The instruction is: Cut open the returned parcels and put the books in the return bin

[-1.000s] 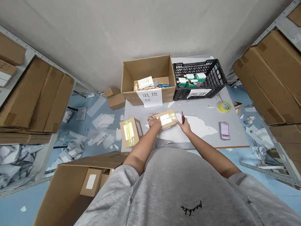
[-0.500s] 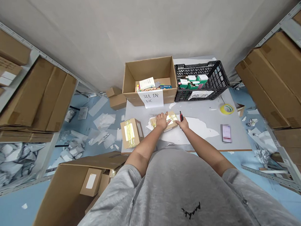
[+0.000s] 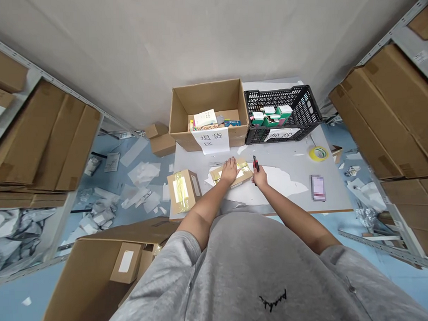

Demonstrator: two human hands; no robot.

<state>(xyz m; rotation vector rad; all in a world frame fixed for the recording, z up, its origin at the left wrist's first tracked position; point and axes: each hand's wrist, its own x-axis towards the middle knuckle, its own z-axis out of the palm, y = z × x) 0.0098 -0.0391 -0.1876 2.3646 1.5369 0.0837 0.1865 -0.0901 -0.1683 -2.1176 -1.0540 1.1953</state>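
Note:
A small cardboard box [image 3: 244, 170] bound with yellowish tape lies on white paper in the middle of the table. My left hand [image 3: 230, 170] rests flat on top of it, fingers stretched out. Just right of the box, my right hand [image 3: 260, 177] is closed round a red and black utility knife [image 3: 256, 163], whose tip points away from me. Part of the box is hidden under my left hand. Further left stands a taped cardboard box [image 3: 194, 191] with a white label.
Behind are an open carton [image 3: 206, 96] of books and a black plastic crate [image 3: 311, 124] with green-and-white packages. A yellow tape roll [image 3: 318, 153] and a blurred phone [image 3: 318, 188] lie to the right. A large open carton [image 3: 84, 272] stands at front left; shelves flank both sides.
My right hand has drawn slightly away from the small box with the knife. The fingers of my left hand lie closer together on the box. The view has shifted a little.

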